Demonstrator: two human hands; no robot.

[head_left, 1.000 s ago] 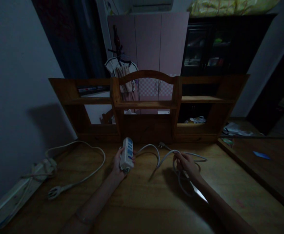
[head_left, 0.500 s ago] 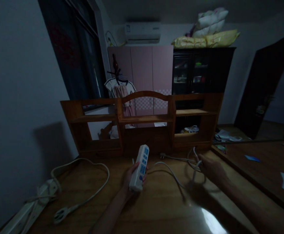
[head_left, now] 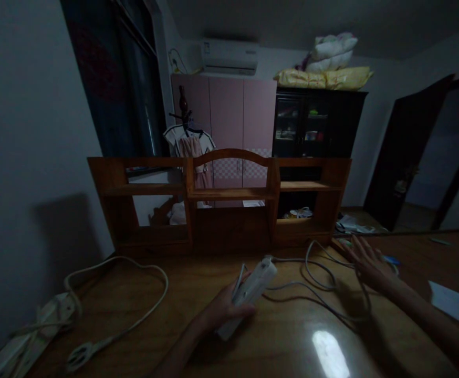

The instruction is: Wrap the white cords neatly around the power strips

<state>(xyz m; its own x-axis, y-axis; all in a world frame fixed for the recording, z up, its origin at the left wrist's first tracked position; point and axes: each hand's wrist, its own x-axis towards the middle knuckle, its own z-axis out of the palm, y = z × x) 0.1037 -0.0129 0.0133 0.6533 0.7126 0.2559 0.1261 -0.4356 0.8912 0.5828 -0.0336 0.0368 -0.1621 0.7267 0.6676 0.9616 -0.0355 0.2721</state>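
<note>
My left hand (head_left: 229, 307) is wrapped round a white power strip (head_left: 253, 286), tilted above the wooden tabletop with its sockets turned out of sight. My right hand (head_left: 371, 265) is at the table's right side, fingers stretched out and palm down. The strip's grey cord (head_left: 324, 302) runs in loose loops from the strip to the right hand, passing beside and beneath it; whether the hand touches the cord is unclear. At the left lies a second power strip (head_left: 52, 320) with its cord wound round it and a round white plug (head_left: 79, 357) on the table.
A wooden shelf unit (head_left: 233, 195) rises along the back of the tabletop (head_left: 198, 278). White paper (head_left: 456, 304) lies on the darker surface at the right. The wall (head_left: 20, 157) borders the left side. Light glares off the table near the front.
The left hand has rolled the power strip over, hiding its sockets, and tilted it rightward. The right hand has moved right and its fingers have straightened; the cord loops now spread wider.
</note>
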